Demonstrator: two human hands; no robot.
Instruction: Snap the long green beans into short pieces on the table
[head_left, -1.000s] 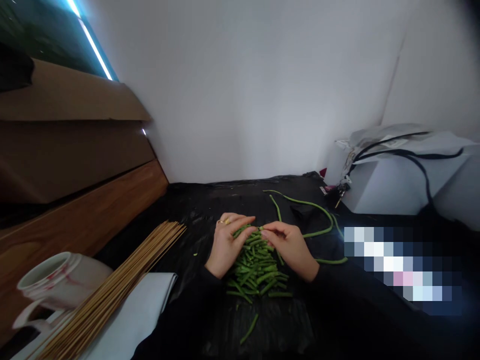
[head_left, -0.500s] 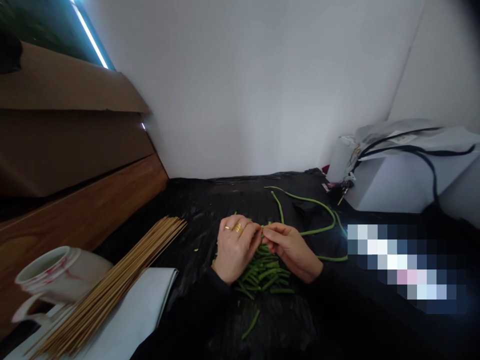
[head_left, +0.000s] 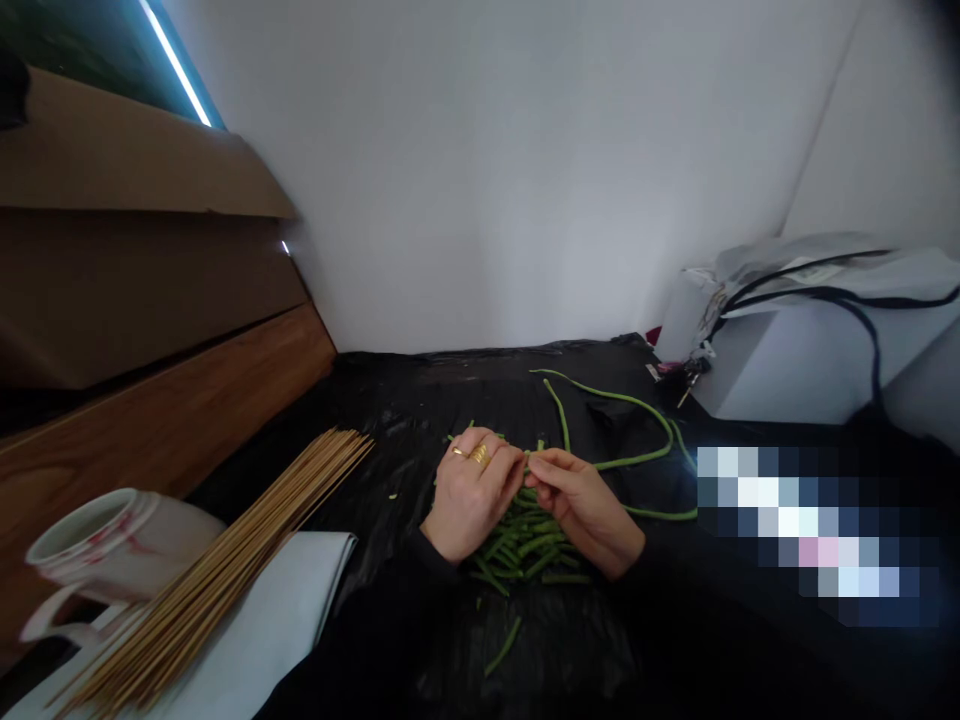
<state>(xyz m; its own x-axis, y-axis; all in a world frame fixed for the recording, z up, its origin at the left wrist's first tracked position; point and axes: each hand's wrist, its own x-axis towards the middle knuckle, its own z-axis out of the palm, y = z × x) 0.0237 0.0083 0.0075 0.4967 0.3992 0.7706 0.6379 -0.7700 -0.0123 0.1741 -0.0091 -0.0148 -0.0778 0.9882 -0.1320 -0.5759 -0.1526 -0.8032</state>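
My left hand [head_left: 474,495], with gold rings on it, is closed, its thumb and fingertips pinched together. Right beside it, my right hand [head_left: 581,500] pinches too, and the fingertips of both nearly meet on a bit of green bean [head_left: 527,457], mostly covered by the fingers. Beneath them lies a heap of short green bean pieces [head_left: 538,548], partly hidden by the hands. One loose bean piece [head_left: 502,646] rests nearer to me. Whole long green beans [head_left: 637,460] curve beyond and to the right of my right hand.
Black plastic sheeting [head_left: 405,400] covers the table. On the left, a bundle of thin sticks [head_left: 247,550] lies across a folded white sheet [head_left: 300,590] beside a tilted white mug [head_left: 150,540]. A white box [head_left: 802,360] with black straps stands right, and a cardboard box [head_left: 142,290] left.
My hands keep nearly the same place and pinch over the bean heap. The view has shifted slightly; the heap and the long beans look unchanged.
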